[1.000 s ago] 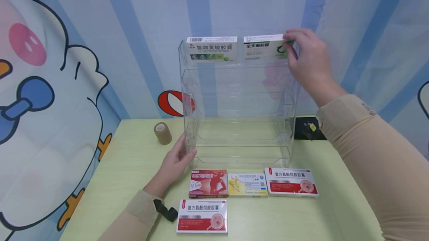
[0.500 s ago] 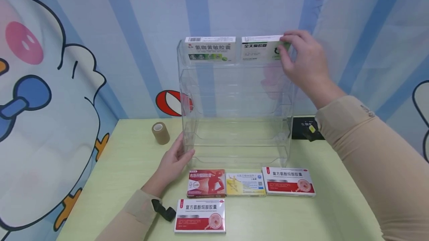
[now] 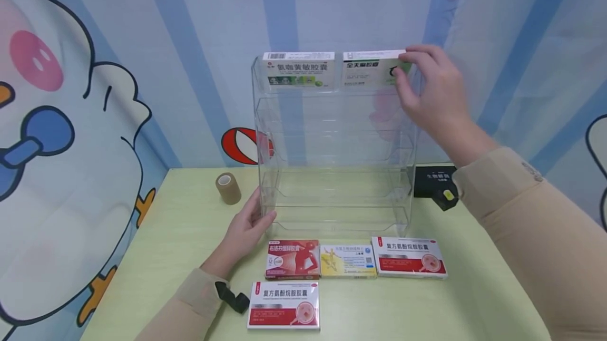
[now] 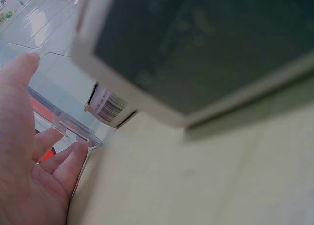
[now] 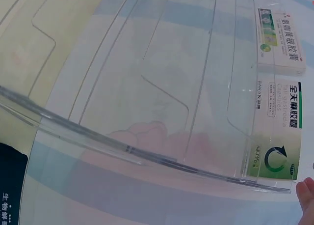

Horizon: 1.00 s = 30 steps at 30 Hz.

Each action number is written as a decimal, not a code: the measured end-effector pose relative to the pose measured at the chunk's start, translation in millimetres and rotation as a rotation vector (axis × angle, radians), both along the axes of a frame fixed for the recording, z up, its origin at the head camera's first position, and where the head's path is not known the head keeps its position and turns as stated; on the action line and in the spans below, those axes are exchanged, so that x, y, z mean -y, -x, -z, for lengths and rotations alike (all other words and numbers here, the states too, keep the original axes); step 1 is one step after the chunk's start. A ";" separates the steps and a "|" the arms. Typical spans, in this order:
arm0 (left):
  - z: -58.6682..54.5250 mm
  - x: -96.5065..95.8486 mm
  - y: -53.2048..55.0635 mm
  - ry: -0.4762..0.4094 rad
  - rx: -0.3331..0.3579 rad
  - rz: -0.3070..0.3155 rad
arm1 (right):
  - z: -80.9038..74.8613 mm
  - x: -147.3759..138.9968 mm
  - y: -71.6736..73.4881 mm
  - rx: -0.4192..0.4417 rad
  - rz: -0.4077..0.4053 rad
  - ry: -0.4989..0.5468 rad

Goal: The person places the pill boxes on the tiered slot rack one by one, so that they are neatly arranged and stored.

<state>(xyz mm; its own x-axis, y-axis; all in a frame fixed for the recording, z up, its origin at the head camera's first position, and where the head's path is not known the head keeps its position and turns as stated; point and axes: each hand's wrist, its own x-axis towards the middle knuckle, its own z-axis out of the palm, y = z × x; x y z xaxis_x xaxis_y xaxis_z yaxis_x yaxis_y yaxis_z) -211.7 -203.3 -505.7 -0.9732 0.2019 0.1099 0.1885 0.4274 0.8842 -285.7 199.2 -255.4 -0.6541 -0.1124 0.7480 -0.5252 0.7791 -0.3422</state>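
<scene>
A clear acrylic tiered rack (image 3: 341, 193) stands on the table. My left hand (image 3: 244, 230) grips its lower left side; in the left wrist view thumb and fingers (image 4: 71, 168) lie on either side of the clear edge. Two medicine boxes sit in the top tier: a white-green box (image 3: 299, 69) at left and a white box with a green end (image 3: 367, 71) at right. My right hand (image 3: 438, 85) is at the right box's outer end, thumb and fingers slightly apart. In the right wrist view its fingertips (image 5: 305, 188) show just beyond the box corner, off its face.
In front of the rack lie a red box (image 3: 292, 258), a yellow-white box (image 3: 348, 260) and a white-red box (image 3: 410, 255). Another white-red box (image 3: 283, 305) lies nearer. A brown tape roll (image 3: 228, 189) stands at left, a black box (image 3: 429, 182) behind right. A printed curtain (image 3: 199, 67) hangs behind.
The right box, slightly tilted in the right hand's pinch, has settled level in the top tier. My right hand has eased off its end. The left hand stays on the rack.
</scene>
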 end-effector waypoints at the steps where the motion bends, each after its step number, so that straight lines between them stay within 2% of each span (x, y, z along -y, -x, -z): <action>1: -0.1 -0.1 0.0 -0.002 0.001 -0.001 | 0.3 -0.1 -1.5 -0.020 -0.009 0.004; 5: -0.4 0.1 0.6 -0.001 -0.001 0.000 | 4.2 -0.7 -7.3 -0.079 -0.055 0.012; 17: -2.3 -0.7 -0.1 -0.007 0.009 -0.003 | 34.3 -1.9 -26.5 -0.135 -0.115 -0.044; 30: -1.8 -1.4 -0.1 0.000 0.009 -0.006 | 69.1 8.0 -57.3 -0.131 -0.191 -0.079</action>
<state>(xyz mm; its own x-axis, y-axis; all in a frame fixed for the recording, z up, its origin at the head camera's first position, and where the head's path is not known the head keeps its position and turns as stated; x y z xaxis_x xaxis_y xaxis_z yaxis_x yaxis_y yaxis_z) -211.6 -201.9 -504.0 -0.9753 0.1960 0.1014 0.1782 0.4287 0.8857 -228.4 191.2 -324.5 -0.5136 -0.2862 0.8089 -0.7016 0.6827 -0.2040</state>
